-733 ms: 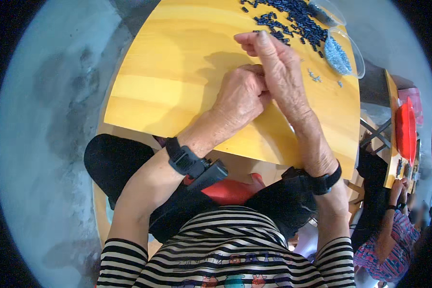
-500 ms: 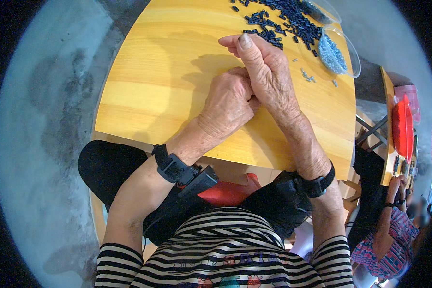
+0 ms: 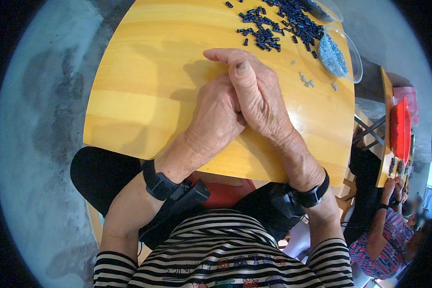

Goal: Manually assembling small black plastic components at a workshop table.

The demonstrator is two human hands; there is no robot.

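Dark pieces (image 3: 301,24) beyond the hands (image 3: 216,108)

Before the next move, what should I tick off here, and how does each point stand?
1. Both hands in view: ok; the left hand and right hand are together over the yellow table.
2. Hands empty: cannot tell; anything between them is hidden.
3. Dark pieces clear of the hands: ok; the visible ones lie beyond them.
4. Pale blue pieces visible in the clear tub: ok.
5. No pale bits outside the tub: not ok; a few loose bits lie on the table.
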